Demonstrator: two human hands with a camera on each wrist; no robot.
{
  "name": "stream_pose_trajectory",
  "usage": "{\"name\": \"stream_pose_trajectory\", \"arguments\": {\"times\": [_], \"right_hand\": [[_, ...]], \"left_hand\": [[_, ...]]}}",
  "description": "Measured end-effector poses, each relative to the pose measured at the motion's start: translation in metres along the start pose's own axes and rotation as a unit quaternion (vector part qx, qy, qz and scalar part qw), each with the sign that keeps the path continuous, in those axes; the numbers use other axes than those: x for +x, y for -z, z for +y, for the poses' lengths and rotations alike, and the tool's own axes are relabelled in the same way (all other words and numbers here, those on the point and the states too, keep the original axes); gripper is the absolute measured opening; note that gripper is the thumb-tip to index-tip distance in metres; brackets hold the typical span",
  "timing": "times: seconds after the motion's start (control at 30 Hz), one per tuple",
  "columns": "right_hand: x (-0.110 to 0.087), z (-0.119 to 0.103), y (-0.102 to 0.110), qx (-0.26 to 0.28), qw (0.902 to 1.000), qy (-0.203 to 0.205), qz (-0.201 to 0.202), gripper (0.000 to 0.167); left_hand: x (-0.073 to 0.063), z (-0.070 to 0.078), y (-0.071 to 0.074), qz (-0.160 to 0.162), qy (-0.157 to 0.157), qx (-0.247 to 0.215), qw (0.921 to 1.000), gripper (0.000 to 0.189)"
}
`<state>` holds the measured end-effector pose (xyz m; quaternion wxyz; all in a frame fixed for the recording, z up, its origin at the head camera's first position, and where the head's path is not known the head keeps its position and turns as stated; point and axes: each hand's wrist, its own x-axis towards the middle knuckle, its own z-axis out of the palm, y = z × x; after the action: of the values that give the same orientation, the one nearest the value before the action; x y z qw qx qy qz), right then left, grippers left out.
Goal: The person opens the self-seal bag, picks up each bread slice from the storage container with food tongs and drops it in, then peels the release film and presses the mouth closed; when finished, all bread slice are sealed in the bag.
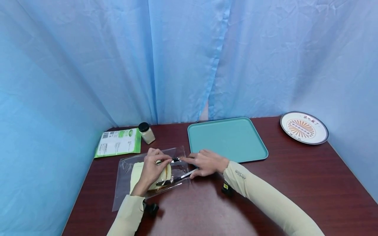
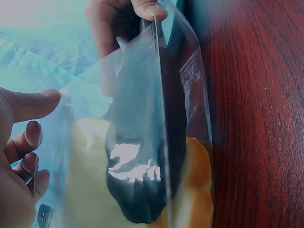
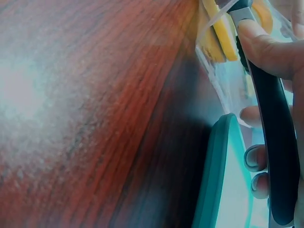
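Several bread slices lie in a clear plastic bag on the table's left half. My left hand pinches the bag's edge near its opening; thumb and fingers sit at the film in the left wrist view. Black-tipped tongs reach into the bag from the right, their arms spread. The dark tip overlaps the bread behind the film in the left wrist view. My right hand grips the tongs, thumb along the black handle in the right wrist view.
A teal tray lies behind my right hand. At the back left are a green-and-white packet and a black-lidded jar. One patterned plate sits at the far right. Blue curtains hang behind the table.
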<state>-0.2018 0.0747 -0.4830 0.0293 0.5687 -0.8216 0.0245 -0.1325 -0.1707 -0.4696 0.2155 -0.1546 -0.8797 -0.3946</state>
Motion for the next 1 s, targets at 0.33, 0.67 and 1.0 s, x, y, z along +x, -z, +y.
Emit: {"name": "stream_pose_trajectory", "arguments": {"times": [0.33, 0.67, 1.0], "right_hand": [[0.0, -0.001, 0.002, -0.001, 0.999, -0.039, -0.022, 0.089], [0.001, -0.003, 0.006, 0.004, 0.9957, -0.071, -0.06, 0.094], [0.0, -0.005, 0.015, 0.014, 0.9929, -0.097, -0.067, 0.096]], "left_hand": [[0.0, 0.0, 0.0, -0.008, 0.006, 0.002, 1.0, 0.005], [-0.001, 0.002, 0.0, -0.014, 0.018, 0.005, 0.9997, 0.003], [-0.001, 0.004, 0.001, -0.012, 0.031, 0.009, 0.9994, 0.002]]}}
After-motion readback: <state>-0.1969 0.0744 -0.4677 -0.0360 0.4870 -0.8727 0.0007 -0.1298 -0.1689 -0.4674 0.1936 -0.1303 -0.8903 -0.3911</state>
